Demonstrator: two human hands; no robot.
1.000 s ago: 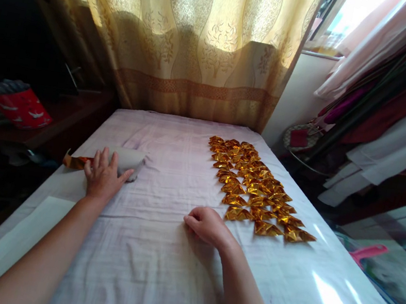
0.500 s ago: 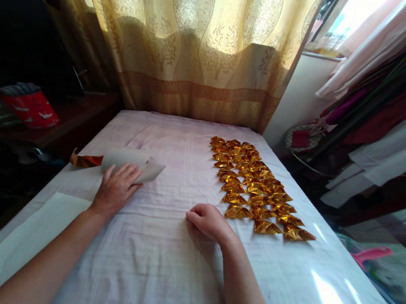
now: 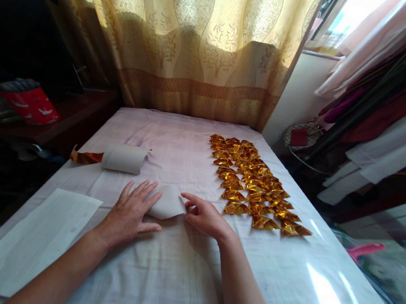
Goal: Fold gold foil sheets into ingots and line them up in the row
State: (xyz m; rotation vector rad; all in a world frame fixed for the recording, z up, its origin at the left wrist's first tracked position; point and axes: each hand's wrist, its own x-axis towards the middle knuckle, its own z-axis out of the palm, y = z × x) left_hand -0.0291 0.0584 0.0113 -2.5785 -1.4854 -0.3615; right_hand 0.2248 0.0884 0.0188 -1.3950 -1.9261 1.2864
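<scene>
A small pale sheet of paper (image 3: 168,203), slightly curved up, lies on the cloth-covered surface between my hands. My left hand (image 3: 131,215) rests at its left side, fingers spread, the fingertips against the sheet. At the sheet's right edge, my right hand (image 3: 205,216) has its thumb and bent index finger pinched near the corner. Beyond my left hand lies a curled stack of paper (image 3: 125,158), pale outside, with a coppery gold foil strip (image 3: 86,156) sticking out on its left. Several folded gold foil ingots (image 3: 256,185) lie in rows to the right.
A flat white paper sheet (image 3: 33,242) lies at the left, partly behind my left forearm. A patterned curtain (image 3: 222,45) hangs at the far edge. On a dark cabinet at left stands a red container (image 3: 31,103). Clothes (image 3: 397,139) hang at right, above a pink handle (image 3: 366,249).
My left hand has moved right and nearer from the curled stack, and the small sheet is now between both hands. My right hand's index finger has extended to the sheet.
</scene>
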